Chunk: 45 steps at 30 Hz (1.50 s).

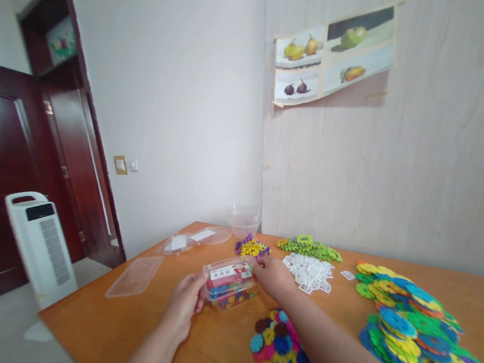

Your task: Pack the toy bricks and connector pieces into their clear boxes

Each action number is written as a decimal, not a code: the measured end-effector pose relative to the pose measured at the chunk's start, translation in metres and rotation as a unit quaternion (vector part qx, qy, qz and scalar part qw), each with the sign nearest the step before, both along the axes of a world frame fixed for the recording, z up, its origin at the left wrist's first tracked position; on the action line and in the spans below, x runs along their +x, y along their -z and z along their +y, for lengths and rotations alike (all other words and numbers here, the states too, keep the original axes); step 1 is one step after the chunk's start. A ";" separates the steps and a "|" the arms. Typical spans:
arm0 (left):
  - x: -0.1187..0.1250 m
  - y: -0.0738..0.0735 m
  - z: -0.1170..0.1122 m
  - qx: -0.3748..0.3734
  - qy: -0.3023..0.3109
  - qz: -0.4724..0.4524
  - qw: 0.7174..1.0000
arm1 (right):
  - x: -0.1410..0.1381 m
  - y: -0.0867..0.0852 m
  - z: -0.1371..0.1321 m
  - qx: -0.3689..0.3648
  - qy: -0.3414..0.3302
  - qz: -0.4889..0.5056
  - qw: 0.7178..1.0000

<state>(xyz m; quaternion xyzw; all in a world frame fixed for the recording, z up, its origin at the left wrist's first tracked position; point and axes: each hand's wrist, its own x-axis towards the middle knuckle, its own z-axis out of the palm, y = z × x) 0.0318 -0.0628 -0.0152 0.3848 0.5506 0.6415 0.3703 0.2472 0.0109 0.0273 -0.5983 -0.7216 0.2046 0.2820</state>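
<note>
A clear plastic box (232, 286) with a label on its lid and colourful small pieces inside stands on the table between my hands. My left hand (187, 297) grips its left end, thumb near the lid's rim. At the far right corner, my right hand (272, 274) has its fingers closed on the box's edge. The lid lies over the box; whether it is fully fastened I cannot tell. Just below my right forearm lies a pile of small multicoloured notched discs (283, 357), partly covered by that arm.
Behind the box are purple and yellow pieces (253, 247), white pieces (308, 272) and green pieces (311, 248). Large notched discs (411, 328) spread over the right side. Loose lids (135, 276) lie left, near clear tubs (244, 221) by the wall. A white tower appliance (41, 245) stands beyond the table (79, 327).
</note>
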 end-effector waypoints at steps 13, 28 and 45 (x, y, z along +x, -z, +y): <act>-0.004 0.003 -0.002 -0.005 0.053 -0.045 0.998 | -0.001 0.016 0.017 0.003 -0.030 0.040 0.999; -0.005 0.000 -0.001 0.016 0.091 -0.089 0.992 | -0.005 0.013 0.014 0.001 -0.016 0.043 0.999; 0.169 -0.072 -0.079 -0.002 0.324 -0.024 0.946 | 0.196 -0.027 -0.165 0.021 0.146 0.194 0.970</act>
